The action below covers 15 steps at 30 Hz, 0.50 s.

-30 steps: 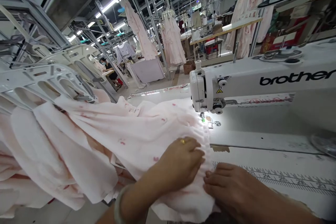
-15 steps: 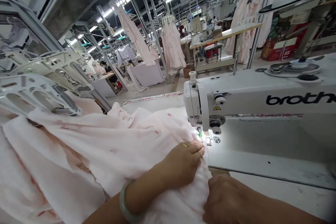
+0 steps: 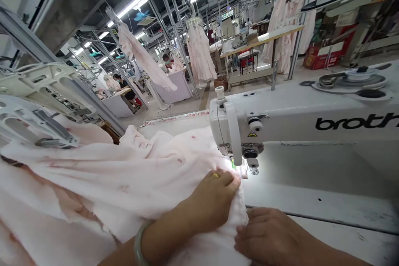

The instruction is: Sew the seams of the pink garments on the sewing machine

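Just in front of the needle end of the sewing machine (image 3: 296, 112), left hand (image 3: 215, 199) closed on pale pink cloth (image 3: 174, 174): fingers bent, tips gathered on it just short of a small green piece (image 3: 232, 164) under the machine head, thumb not visible. Right hand (image 3: 269, 235), to the right of the left fingers and nearer the wearer, has its fingers curled onto the edge of the same cloth, gripping it as far as can be seen; thumb hidden. Cloth position: beneath the left fingers, at the right fingertips, reaching up to the machine head beyond them and spreading well to their left in loose folds, towards a pale clamp hanger (image 3: 46, 122). Change over the last second: left fingers stood back from the green piece, now just beside it; right hand has stayed at the cloth edge, lower down. Reading (judgement): the length of edge between left fingers and needle has shortened, so the cloth is being steadied close in, with the right fingers minding the part nearer the wearer. To the right of the left fingers, machine bed (image 3: 296, 193); past a dark seam, beside the right hand, white surface (image 3: 352, 239). Needle tip itself too small to make out
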{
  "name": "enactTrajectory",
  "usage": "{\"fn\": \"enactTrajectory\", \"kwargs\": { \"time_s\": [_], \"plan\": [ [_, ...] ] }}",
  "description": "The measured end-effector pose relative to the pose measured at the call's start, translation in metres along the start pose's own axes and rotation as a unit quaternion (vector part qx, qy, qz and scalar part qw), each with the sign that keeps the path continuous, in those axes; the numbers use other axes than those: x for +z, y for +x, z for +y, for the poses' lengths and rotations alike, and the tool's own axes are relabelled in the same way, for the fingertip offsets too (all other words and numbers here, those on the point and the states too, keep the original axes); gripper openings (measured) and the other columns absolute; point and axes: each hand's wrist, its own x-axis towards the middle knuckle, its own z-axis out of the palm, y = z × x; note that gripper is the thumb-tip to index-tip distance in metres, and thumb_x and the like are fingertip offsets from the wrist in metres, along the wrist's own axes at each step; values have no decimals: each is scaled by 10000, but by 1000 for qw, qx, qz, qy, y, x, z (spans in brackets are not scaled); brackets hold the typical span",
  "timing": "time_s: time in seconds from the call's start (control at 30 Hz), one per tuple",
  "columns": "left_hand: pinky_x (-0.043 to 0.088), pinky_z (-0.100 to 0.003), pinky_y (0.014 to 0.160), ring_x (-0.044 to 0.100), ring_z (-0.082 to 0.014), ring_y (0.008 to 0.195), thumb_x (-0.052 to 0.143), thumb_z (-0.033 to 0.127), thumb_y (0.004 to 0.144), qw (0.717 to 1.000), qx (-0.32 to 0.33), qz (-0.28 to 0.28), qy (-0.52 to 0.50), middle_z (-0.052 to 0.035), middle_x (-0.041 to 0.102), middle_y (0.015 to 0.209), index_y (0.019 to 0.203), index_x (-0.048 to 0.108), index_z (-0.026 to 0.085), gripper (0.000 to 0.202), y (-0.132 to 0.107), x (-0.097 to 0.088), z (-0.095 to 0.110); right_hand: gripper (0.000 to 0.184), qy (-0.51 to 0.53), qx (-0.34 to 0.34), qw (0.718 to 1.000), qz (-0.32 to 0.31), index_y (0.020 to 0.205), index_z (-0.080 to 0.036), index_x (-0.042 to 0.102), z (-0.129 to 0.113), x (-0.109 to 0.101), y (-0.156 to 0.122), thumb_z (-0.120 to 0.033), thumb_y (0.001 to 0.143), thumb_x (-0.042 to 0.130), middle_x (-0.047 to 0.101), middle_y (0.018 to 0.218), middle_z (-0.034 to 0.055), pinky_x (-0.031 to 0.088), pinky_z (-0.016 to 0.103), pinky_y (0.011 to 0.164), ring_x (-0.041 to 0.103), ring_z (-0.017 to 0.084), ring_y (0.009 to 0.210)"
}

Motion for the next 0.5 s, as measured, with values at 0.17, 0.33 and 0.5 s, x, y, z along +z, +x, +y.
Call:
{"fn": "enactTrajectory", "kwargs": {
  "time_s": [0.17,0.33,0.5],
  "plan": [
    [541,-482,1086,647,-297,1202,511,84,908,1000,-21,-17,15,-171,632,1353,1424,532,130,518,6,-6,-3,471,-39,-2,999,17,1002,-249,759,8,2,-1,-190,1128,309,735,776,23,507,297,826,671,176,706],
    [463,-492,1195,611,-299,1298,559,109,897,999,5,36,-20,-145,665,1337,1357,594,147,464,-15,0,5,445,-57,-38,998,12,897,-215,687,12,8,0,-105,1090,301,744,813,28,471,336,764,675,178,721],
    [479,-452,1199,595,-304,1363,568,122,914,996,27,53,-59,-166,662,1399,1380,605,109,468,-16,11,2,415,-49,-31,998,0,860,-216,641,15,10,0,-93,1085,315,744,834,16,458,335,749,687,177,740]
  ]
}}
